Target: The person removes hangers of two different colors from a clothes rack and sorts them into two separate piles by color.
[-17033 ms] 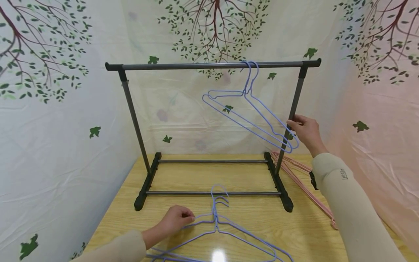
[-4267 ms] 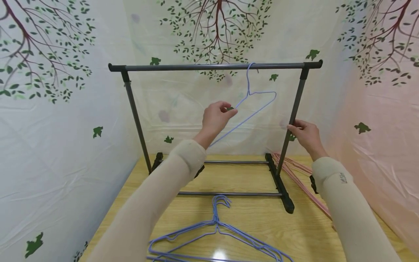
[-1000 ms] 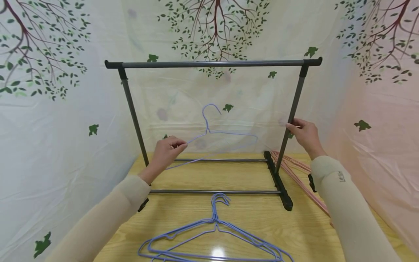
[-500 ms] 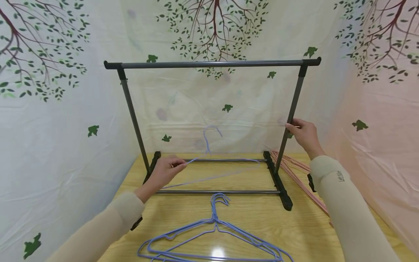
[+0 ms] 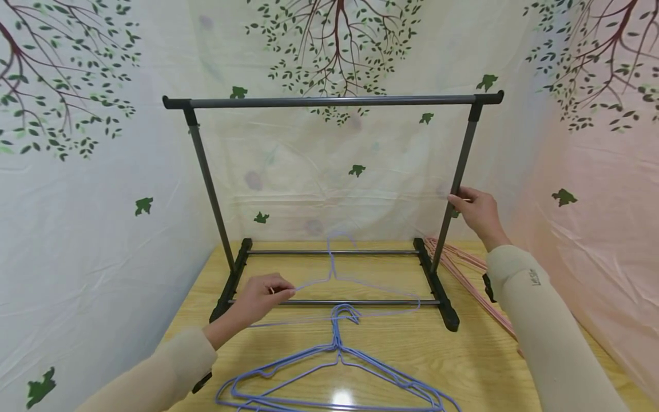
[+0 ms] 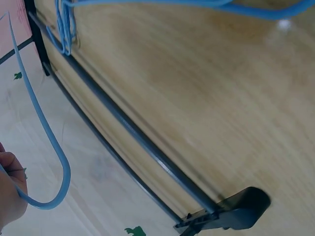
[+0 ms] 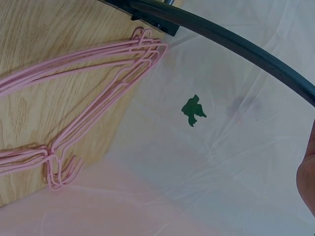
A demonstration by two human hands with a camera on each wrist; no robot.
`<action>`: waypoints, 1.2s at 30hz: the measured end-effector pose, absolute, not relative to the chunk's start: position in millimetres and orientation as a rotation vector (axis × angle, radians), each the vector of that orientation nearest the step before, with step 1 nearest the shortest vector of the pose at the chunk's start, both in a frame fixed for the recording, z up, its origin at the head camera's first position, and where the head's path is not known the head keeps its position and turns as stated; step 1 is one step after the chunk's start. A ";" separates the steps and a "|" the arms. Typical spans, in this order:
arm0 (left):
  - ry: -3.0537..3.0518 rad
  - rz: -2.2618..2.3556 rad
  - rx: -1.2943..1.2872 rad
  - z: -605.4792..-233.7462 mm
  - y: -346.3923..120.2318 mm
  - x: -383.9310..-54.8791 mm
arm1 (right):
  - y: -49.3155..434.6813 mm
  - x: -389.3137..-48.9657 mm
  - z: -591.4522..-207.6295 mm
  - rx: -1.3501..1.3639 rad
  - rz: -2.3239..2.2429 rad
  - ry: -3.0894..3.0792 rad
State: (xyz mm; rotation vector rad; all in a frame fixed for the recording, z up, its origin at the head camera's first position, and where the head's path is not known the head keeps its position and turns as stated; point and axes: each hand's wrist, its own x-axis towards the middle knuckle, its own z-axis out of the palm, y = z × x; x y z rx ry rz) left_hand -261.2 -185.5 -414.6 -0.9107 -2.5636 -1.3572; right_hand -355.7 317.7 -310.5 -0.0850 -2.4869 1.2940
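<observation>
My left hand (image 5: 262, 297) pinches a thin blue wire hanger (image 6: 67, 172) by one shoulder. In the head view this hanger is faint and blurred, its hook pointing up, in front of the lower rails of a black garment rack (image 5: 309, 103). Just below it, several blue hangers (image 5: 337, 337) lie stacked on the table, hooks together and toward the rack. My right hand (image 5: 480, 214) grips the rack's right post (image 5: 463, 157) with thumb and fingers. Only the edge of the right hand (image 7: 307, 182) shows in the right wrist view.
A bundle of pink hangers (image 7: 93, 115) lies on the wooden table (image 5: 463, 366) right of the rack, partly behind the right sleeve in the head view. The rack's black feet (image 5: 450, 315) stand on the table. Printed cloth (image 5: 592, 240) hangs behind and at both sides.
Two blue hangers hung from the top bar, then one; now none does. My left hand has lifted this hanger off and lowered it toward the stack, which has grown. My right hand stays on the post.
</observation>
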 end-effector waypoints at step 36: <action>-2.889 -1.872 -0.794 -478.5 -190.2 -219.1 | 318.1 -358.2 -312.6 -0.077 1.299 -2.471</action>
